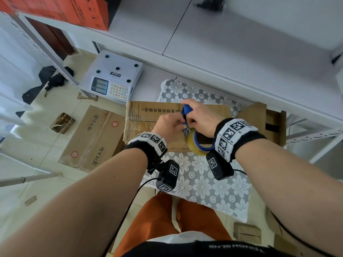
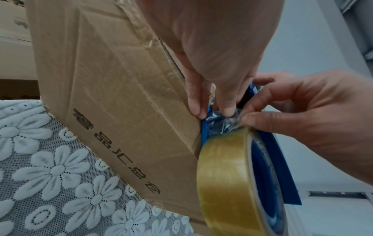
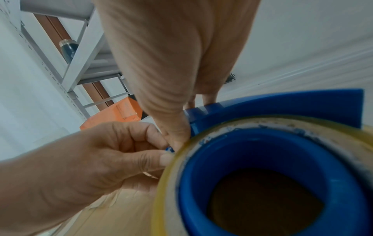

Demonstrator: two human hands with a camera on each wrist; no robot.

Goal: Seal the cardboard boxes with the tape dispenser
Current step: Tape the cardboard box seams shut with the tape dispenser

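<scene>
You can read black Chinese print on the cardboard box (image 1: 148, 115), ending 伤箱内物品. The floor box (image 1: 96, 138) reads 洋河大曲. Your waistband (image 1: 235, 247) shows "TOUCH SLNS", inverted and uncertain.

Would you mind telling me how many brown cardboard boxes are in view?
2: one box on the lace-covered table under both hands, one box lying on the floor to its left. Others may be hidden behind the table.

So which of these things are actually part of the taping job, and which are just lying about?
Part of the job:
tape dispenser, held by the right hand
tape roll
cardboard box on the floral cloth
left hand, pinching the tape end

Just lying about:
weighing scale
orange box
printed carton on the floor
black bag
</scene>
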